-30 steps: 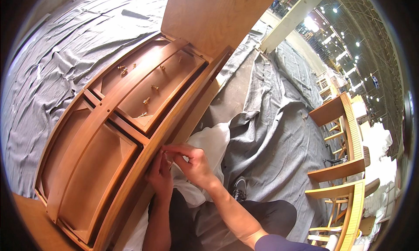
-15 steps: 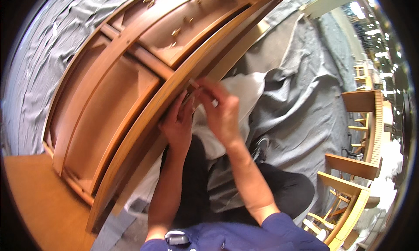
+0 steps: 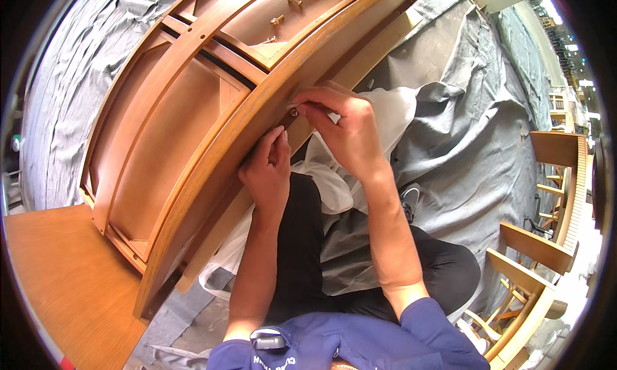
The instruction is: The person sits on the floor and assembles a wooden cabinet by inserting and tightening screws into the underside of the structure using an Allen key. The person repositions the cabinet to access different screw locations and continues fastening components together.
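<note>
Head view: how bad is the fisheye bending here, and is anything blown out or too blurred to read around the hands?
Head view: the straight rails of the wooden frame bow strongly toward the rim; a black vignette rings the picture; the far upper right corner is blown out by bright lights; the left hand and right hand are sharp and evenly lit, with the small dark fitting between the fingertips clear.

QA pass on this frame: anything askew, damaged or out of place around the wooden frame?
No damage shows. The wooden frame lies flat on grey sheeting, and small brass fittings lie loose on its upper panel. Both hands, left and right, work at a small dark fitting on its rail.
</note>
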Available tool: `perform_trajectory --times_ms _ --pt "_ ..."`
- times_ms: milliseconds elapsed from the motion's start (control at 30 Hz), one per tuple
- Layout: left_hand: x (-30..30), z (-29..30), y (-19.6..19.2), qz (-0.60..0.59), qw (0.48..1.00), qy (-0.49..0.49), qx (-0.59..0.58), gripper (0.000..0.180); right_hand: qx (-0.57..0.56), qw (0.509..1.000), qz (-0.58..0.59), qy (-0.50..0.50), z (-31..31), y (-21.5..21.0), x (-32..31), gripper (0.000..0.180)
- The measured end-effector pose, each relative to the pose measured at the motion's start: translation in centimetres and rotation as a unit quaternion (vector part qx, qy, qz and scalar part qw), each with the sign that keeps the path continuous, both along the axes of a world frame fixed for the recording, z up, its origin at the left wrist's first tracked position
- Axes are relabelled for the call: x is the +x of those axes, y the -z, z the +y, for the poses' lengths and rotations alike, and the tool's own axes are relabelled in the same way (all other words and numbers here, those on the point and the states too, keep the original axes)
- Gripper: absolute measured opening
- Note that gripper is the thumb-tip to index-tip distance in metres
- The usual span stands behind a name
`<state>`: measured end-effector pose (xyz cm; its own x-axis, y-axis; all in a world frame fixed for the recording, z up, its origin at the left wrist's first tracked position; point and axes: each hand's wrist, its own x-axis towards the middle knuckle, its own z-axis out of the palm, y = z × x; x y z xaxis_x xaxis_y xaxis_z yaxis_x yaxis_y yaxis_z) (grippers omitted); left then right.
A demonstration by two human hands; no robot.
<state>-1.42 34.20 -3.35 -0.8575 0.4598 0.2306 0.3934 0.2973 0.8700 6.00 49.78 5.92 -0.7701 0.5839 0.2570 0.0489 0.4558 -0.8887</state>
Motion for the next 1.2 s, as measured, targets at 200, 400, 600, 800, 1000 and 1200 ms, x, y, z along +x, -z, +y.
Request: perform_trajectory --times_ms 200,400,600,800,1000,1200 --pt "-0.5 0.0 -0.4 0.054 0.998 0.015 -0.035 0.019 0.078 0.993 0.010 -0.090 2.4 -2.2 0.2 0.016" --pt "-1.1 2.7 -2.6 0.183 0.949 0.117 -0.228 0.028 -0.101 0.969 0.209 0.080 3.5 -2.0 4.4 0.016" --pt "-0.6 4.5 -1.8 0.179 0.944 0.083 -0.263 0.026 -0.211 0.913 0.314 0.157 4.1 -0.1 8.9 0.017" --pt "0.2 5.2 -0.9 0.231 0.947 0.032 -0.222 0.021 -0.234 0.897 0.322 0.192 5.7 1.8 10.2 0.015" --pt "0.8 5.6 -0.9 0.243 0.942 0.014 -0.230 0.022 -0.304 0.882 0.299 0.200 6.2 2.9 10.6 0.013" --pt "-0.7 5.1 -5.5 0.338 0.839 0.188 -0.382 0.024 -0.360 0.867 0.288 0.188 6.0 2.9 10.5 0.012"
